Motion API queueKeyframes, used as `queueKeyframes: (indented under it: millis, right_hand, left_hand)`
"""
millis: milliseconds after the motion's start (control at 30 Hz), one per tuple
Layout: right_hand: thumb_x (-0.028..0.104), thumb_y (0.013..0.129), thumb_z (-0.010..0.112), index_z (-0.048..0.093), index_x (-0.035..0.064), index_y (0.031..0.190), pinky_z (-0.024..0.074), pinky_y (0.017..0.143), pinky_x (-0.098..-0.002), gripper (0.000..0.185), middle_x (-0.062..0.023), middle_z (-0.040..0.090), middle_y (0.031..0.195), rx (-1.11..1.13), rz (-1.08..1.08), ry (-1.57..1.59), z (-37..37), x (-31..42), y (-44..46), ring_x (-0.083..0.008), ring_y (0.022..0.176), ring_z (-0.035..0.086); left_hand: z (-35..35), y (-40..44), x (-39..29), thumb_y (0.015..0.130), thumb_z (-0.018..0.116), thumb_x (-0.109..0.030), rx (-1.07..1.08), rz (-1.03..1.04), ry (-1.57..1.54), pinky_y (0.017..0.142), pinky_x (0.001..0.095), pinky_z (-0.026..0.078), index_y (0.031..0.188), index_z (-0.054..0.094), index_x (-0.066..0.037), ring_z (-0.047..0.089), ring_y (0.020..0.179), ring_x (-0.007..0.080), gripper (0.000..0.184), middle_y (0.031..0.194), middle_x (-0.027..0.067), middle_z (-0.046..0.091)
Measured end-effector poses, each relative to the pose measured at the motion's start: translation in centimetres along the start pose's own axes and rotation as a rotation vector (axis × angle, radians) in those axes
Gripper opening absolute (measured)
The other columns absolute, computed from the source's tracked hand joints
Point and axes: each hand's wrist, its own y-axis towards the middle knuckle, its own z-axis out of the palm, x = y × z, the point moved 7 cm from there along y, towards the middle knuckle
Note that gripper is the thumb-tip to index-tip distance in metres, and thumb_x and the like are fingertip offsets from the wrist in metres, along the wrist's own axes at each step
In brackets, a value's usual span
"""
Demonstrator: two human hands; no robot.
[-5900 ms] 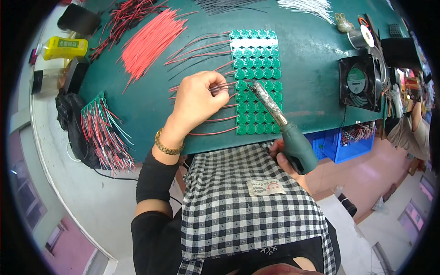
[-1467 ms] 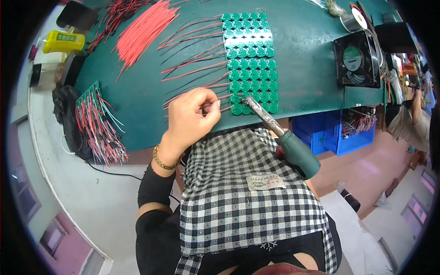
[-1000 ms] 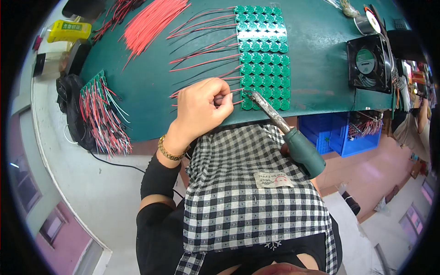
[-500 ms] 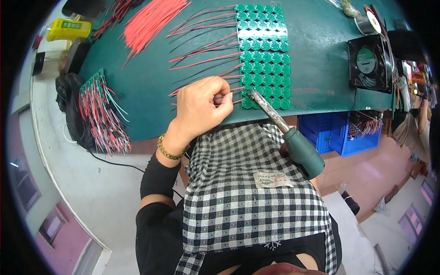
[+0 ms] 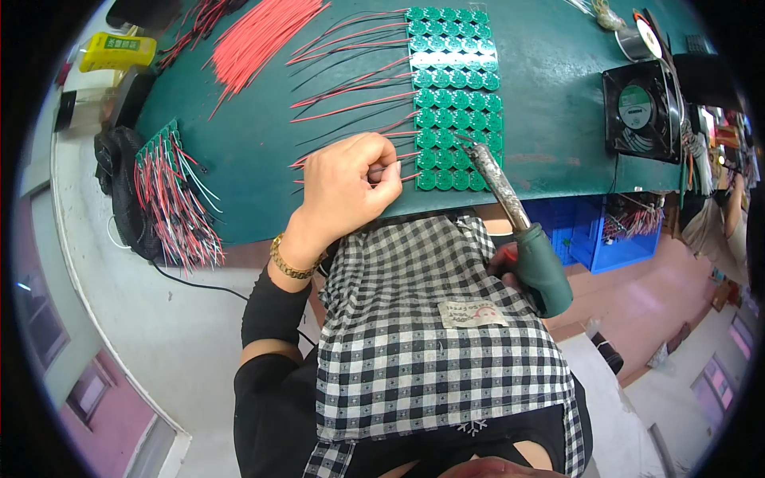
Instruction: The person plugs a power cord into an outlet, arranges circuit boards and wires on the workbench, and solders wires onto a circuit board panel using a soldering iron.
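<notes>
My left hand is closed in a pinch on a thin dark wire at the left edge of the green circuit boards. Red and black wires run leftward from the boards' left side. On the right, a soldering iron with a dark green handle points up and left, its tip over the boards' lower rows, away from my left fingers. My right hand is wrapped round the handle, mostly hidden behind it.
Bundled red wires lie at the upper left, wired boards at the left. A fan and solder spool stand right. Below the table edge is a blue bin. Part of another person shows far right.
The boards have shifted upward in view since the oldest frame, and my left hand is at a lower row. In the last half second the iron's tip has moved right and up, away from the wire end.
</notes>
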Motion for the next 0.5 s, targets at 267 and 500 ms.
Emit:
queueKeyframes:
  millis: [267, 500]
  right_hand:
    - [0.021, 0.085, 0.059, 0.064, 0.0042, 0.094, 0.0462, 0.055, -0.0210, 0.020, -0.0038, 0.064, 0.076, 0.103, 0.092, 0.263, -0.1, -0.5, -0.1, -0.0086, 0.062, 0.057]
    - [0.018, 0.069, 0.080, 0.069, 0.0088, 0.090, 0.0501, 0.062, -0.0258, 0.026, -0.0028, 0.067, 0.074, 0.051, -0.065, -0.306, -1.8, -5.2, 2.5, -0.0146, 0.067, 0.065]
  left_hand:
    - [-0.1, -0.1, 0.0, 0.068, 0.066, -0.006, 0.009, -0.038, 0.026, 0.047, 0.0290, 0.042, 0.068, 0.056, -0.009, 0.056, 0.050, 0.0154, 0.011, 0.059, 0.0012, 0.055]
    - [0.0, 0.0, 0.2, 0.070, 0.066, -0.003, 0.012, -0.017, -0.006, 0.046, 0.0262, 0.038, 0.070, 0.058, -0.005, 0.047, 0.047, 0.0119, 0.008, 0.061, 0.0031, 0.054]
